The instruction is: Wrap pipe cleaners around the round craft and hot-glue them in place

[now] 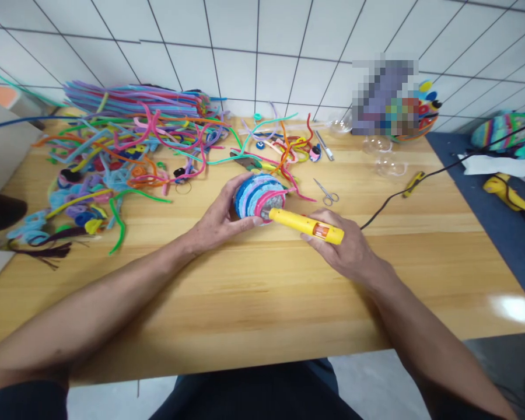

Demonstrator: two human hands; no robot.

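Note:
A round ball (250, 198) wrapped in rows of blue, lilac and pink pipe cleaner sits near the middle of the wooden table. My left hand (223, 217) holds it from the left, fingers behind and thumb in front. My right hand (341, 242) is wrapped round a yellow glue gun (297, 223), whose tip meets the ball's grey, uncovered patch on the right side. A pink pipe cleaner (284, 192) runs round the edge of that patch, its end sticking out to the right.
Small scissors (328, 194) lie behind my right hand. Loose pipe cleaners (126, 146) cover the table's back left. Clear plastic domes (391, 165), a yellow cutter (414, 184) and a black cable (387, 201) are on the right. A tiled wall (280, 52) stands behind.

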